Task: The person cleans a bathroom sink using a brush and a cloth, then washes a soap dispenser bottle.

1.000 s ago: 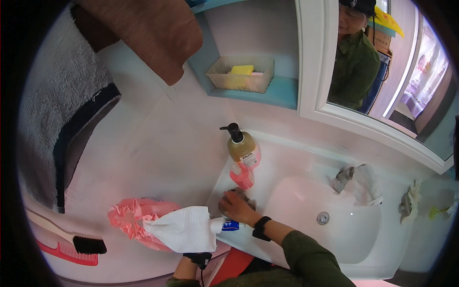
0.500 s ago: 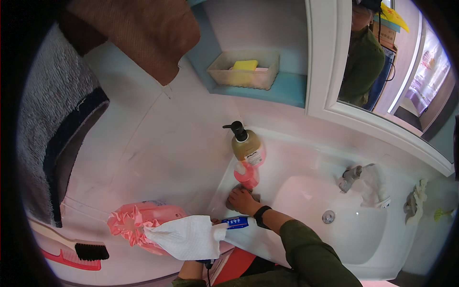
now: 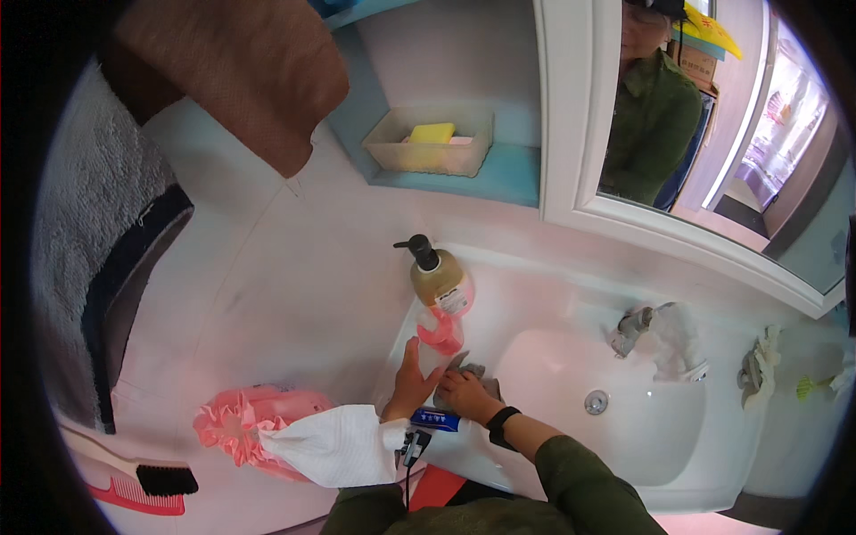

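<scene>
My right hand (image 3: 469, 397), a black band on its wrist, presses curled fingers onto a crumpled grey cloth (image 3: 489, 385) on the left ledge of the white sink (image 3: 624, 446). Close beside it, my left hand (image 3: 413, 382) has its thumb and fingers apart, near the cloth's left side. Its forearm is partly hidden behind a white textured towel (image 3: 343, 446). Just beyond the hands stand a small pink bottle (image 3: 441, 333) and an amber pump bottle (image 3: 439, 281) with a black top. A blue tube or box (image 3: 435, 420) lies just below the hands.
A pink plastic package (image 3: 267, 423) sits left of the hands, under the towel. The wrapped faucet (image 3: 673, 343) is at the right. A brush (image 3: 165, 479) and red comb (image 3: 138, 497) lie lower left. A clear tray (image 3: 428, 156) with a yellow sponge occupies the shelf beside the mirror.
My left hand has come out from behind the white towel and reached forward beside my right hand. My right hand stays on the grey cloth. The whole view has shifted slightly.
</scene>
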The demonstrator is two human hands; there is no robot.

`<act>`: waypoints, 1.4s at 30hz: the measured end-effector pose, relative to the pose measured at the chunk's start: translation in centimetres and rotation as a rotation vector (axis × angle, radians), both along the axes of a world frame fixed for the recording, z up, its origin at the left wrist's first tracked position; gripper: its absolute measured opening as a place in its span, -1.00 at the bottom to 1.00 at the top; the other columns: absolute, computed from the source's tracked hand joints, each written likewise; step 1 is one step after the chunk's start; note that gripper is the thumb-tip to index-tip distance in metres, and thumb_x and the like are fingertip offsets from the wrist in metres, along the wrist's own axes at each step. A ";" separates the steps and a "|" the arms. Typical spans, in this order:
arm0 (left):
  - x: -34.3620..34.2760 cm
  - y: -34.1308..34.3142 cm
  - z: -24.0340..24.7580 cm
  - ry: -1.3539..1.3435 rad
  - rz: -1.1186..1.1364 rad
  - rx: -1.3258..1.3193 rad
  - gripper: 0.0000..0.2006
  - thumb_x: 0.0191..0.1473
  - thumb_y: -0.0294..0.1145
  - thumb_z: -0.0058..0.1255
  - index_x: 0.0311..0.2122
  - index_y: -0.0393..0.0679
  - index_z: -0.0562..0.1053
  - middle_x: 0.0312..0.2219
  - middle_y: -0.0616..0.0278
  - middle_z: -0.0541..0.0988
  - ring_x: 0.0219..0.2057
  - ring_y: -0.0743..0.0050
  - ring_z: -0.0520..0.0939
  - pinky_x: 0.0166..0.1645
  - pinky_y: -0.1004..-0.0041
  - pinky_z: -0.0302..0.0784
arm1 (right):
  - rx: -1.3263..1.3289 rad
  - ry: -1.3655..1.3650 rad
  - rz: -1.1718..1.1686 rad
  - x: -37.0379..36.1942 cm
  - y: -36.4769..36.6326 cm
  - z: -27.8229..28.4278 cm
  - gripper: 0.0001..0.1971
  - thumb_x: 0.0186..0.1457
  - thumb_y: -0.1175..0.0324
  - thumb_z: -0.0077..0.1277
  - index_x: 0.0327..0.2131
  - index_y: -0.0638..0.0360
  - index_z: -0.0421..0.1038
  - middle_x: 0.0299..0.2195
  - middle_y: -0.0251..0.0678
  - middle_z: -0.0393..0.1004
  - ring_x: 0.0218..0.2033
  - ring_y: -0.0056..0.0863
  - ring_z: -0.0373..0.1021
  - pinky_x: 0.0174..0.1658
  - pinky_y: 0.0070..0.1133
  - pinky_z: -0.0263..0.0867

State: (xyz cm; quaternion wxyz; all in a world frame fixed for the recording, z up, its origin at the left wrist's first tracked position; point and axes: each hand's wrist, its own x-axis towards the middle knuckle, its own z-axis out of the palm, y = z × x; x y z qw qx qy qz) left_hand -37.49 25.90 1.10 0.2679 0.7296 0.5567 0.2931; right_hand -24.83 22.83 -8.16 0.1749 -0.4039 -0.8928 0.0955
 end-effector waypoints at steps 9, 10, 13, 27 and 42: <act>2.6 6.3 -0.2 -0.273 0.054 0.116 -0.27 -0.41 -0.40 0.14 -0.04 -0.28 0.08 -0.21 0.00 0.32 -0.16 0.16 0.36 -0.12 0.40 0.30 | -0.040 -0.013 -0.017 0.0 -0.4 0.0 -0.76 -0.18 0.33 -0.19 -0.33 0.01 0.34 -0.22 -0.42 0.27 -0.08 -0.46 0.12 -0.14 -0.50 0.06; 3.3 6.3 0.6 -0.251 0.056 0.131 -0.29 -0.42 -0.42 0.14 -0.05 -0.28 0.10 -0.23 0.02 0.34 -0.18 0.18 0.38 -0.14 0.40 0.32 | -0.044 -0.020 -0.030 0.3 -0.4 -0.3 -0.76 -0.18 0.33 -0.19 -0.33 0.01 0.34 -0.22 -0.42 0.27 -0.08 -0.46 0.12 -0.14 -0.50 0.06; 4.3 5.7 3.1 -0.129 -0.004 -0.024 -0.38 -0.44 -0.45 0.12 -0.14 -0.24 0.18 -0.33 0.12 0.41 -0.28 0.24 0.44 -0.20 0.42 0.35 | -0.042 -0.041 -0.027 0.4 -0.1 -0.8 -0.76 -0.18 0.32 -0.19 -0.33 -0.01 0.33 -0.22 -0.43 0.26 -0.08 -0.46 0.11 -0.13 -0.49 0.05; -2.5 1.9 4.9 -0.176 0.053 0.163 -0.48 -0.41 -0.49 0.13 -0.21 -0.21 0.23 -0.39 0.18 0.38 -0.35 0.38 0.43 -0.25 0.45 0.38 | 0.177 0.056 0.003 -1.8 4.9 -0.4 -0.77 -0.17 0.31 -0.17 -0.35 -0.04 0.36 -0.19 -0.44 0.25 -0.09 -0.48 0.12 -0.12 -0.51 0.05; -0.5 -1.3 4.9 -0.159 0.022 0.074 -0.49 -0.33 -0.51 0.07 -0.16 -0.21 0.21 -0.43 0.22 0.37 -0.42 0.45 0.41 -0.31 0.48 0.38 | 0.135 0.214 -0.153 2.0 7.9 0.2 -0.73 -0.26 0.33 -0.07 -0.35 0.01 0.32 -0.25 -0.38 0.24 -0.10 -0.43 0.14 -0.19 -0.47 0.09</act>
